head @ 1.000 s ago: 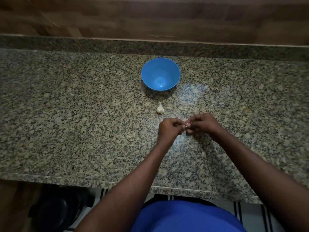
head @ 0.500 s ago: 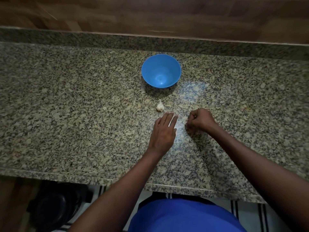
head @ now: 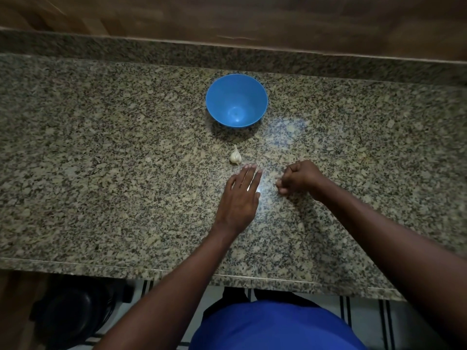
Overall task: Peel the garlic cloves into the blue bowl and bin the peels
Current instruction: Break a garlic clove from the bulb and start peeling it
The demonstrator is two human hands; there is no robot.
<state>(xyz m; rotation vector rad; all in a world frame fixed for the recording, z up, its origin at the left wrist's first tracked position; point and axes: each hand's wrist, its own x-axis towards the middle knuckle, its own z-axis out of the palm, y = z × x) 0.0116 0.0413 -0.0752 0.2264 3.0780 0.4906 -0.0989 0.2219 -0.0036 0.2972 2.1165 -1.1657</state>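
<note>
left hand [head: 240, 198] lies flat, fingers straight, near garlic [head: 235, 155]; right hand [head: 299, 177] curled, contents unclear.

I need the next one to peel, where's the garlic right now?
Head view: the garlic lies mid-counter, just in front of the blue bowl and just beyond the left hand.

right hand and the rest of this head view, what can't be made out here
- Right hand: its fingers are curled under, hiding whether they hold a clove or peel.
- Blue bowl: a faint speck at the bottom is too small to identify.
- Dark round object below the counter: too dim to confirm it is a bin.
- Left hand: whether the straight fingers touch the garlic is unclear.
</note>
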